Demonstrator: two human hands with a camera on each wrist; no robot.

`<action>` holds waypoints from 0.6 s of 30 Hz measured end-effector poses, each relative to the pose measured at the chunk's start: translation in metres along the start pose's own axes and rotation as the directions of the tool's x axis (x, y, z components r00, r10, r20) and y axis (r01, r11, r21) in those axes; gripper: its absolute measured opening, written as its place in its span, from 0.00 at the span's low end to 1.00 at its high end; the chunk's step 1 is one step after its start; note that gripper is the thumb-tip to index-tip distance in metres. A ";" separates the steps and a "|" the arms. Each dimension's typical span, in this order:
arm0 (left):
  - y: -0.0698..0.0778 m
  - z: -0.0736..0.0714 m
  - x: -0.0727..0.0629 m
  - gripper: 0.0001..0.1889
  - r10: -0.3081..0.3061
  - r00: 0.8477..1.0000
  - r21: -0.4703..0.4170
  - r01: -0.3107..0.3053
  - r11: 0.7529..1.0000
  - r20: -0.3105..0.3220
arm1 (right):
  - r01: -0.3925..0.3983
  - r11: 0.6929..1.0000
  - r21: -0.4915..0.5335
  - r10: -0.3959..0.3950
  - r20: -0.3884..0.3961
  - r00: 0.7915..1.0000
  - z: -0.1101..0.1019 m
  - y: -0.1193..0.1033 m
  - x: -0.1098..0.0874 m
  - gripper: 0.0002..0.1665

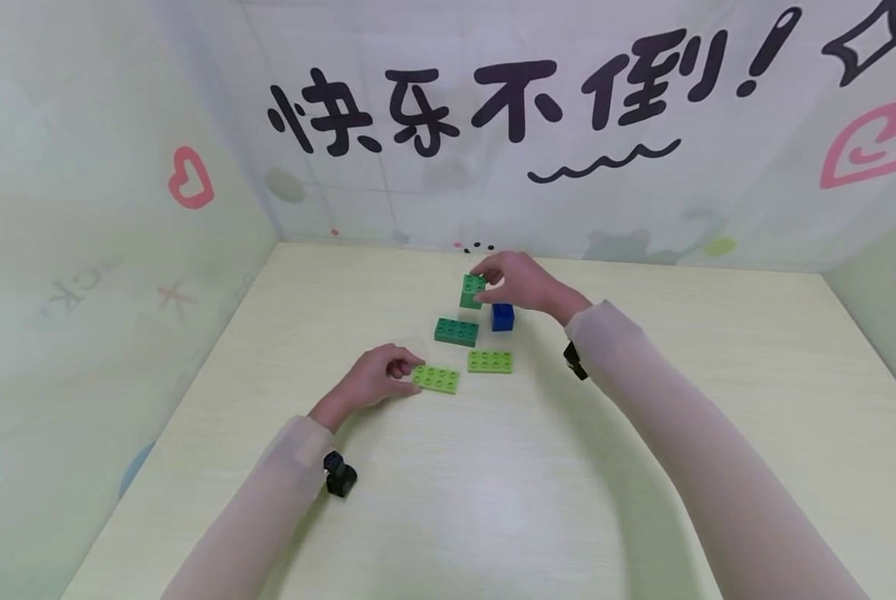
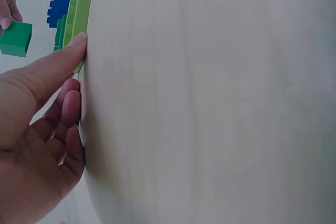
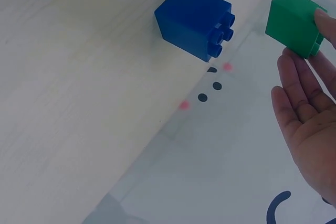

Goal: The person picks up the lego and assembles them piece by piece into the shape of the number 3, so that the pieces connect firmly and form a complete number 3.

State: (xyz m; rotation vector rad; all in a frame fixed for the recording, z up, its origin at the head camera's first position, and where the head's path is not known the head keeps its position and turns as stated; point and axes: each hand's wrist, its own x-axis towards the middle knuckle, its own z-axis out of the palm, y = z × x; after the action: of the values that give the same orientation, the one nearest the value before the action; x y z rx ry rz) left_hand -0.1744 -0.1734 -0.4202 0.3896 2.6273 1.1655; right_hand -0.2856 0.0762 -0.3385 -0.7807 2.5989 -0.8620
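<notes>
My right hand [image 1: 518, 282] pinches a tall green building block [image 1: 472, 297] between thumb and fingers near the back of the table. In the right wrist view this green block [image 3: 291, 22] is raised off the tabletop. Just beside that hand stands a blue block [image 1: 503, 317], its studs showing in the right wrist view. My left hand [image 1: 372, 375] pinches the left end of a flat lime-green brick [image 1: 438, 380], which lies low at the table surface. Another lime-green brick [image 1: 490, 362] sits to its right, and a dark green brick [image 1: 457, 332] lies behind the two.
The pale wooden table [image 1: 508, 483] meets a printed back wall [image 1: 448, 208] close behind my right hand. A side wall [image 1: 117, 292] runs along the left edge. Black wrist devices [image 1: 338, 475] sit on both sleeves.
</notes>
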 end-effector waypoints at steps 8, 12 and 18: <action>-0.001 0.000 0.000 0.19 -0.003 1.000 0.002 0.003 1.000 0.003 | 0.090 0.995 -0.039 -0.090 -0.012 0.996 0.001 -0.007 -0.014 0.26; -0.002 0.000 0.001 0.19 -0.001 1.000 0.004 0.001 1.000 0.004 | 0.077 0.997 -0.026 -0.076 0.008 0.997 0.003 -0.011 -0.020 0.27; -0.001 0.000 0.001 0.19 0.007 1.000 0.001 -0.007 1.000 0.003 | 0.090 0.996 -0.023 -0.090 0.023 0.996 0.008 -0.014 -0.028 0.27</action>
State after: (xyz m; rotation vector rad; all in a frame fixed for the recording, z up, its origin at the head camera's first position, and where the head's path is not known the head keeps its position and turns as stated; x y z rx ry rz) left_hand -0.1751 -0.1740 -0.4215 0.4014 2.6265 1.1644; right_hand -0.2536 0.0792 -0.3333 -0.9151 2.5770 -0.8437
